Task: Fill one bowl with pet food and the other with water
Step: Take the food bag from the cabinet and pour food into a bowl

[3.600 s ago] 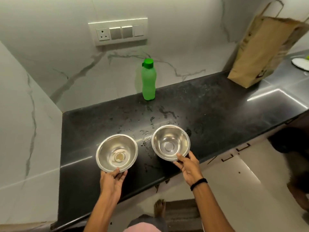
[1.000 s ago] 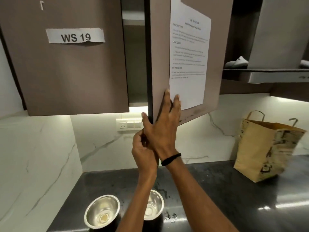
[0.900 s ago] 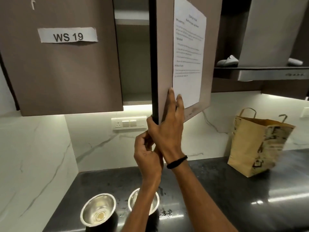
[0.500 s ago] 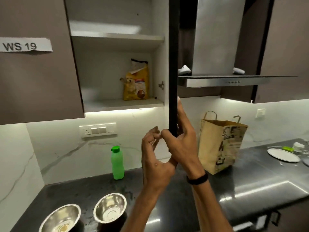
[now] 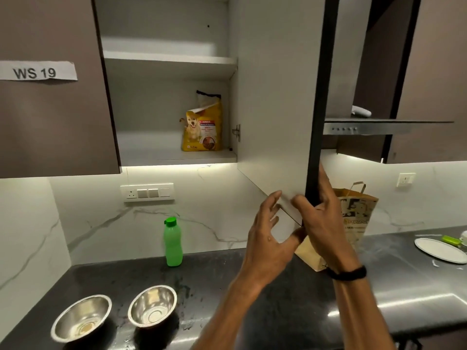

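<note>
Two steel bowls stand side by side on the black counter, the left bowl (image 5: 81, 317) and the right bowl (image 5: 152, 305), both holding nothing but a faint residue. A green water bottle (image 5: 173, 241) stands upright against the wall behind them. A yellow pet food bag (image 5: 203, 126) sits on the lower shelf of the open wall cabinet. My right hand (image 5: 321, 221) grips the lower edge of the cabinet door (image 5: 275, 97), which is swung wide. My left hand (image 5: 269, 238) hovers just beside it with fingers spread, holding nothing.
A brown paper bag (image 5: 356, 218) stands on the counter behind my right hand. A white plate (image 5: 441, 252) lies at the far right. A switch panel (image 5: 147, 192) is on the marble wall. A closed cabinet labelled WS 19 (image 5: 50, 102) hangs at left.
The cabinet door has swung from nearly closed to fully open, showing the pet food bag. My right hand stayed on its edge; my left hand has let go and spread.
</note>
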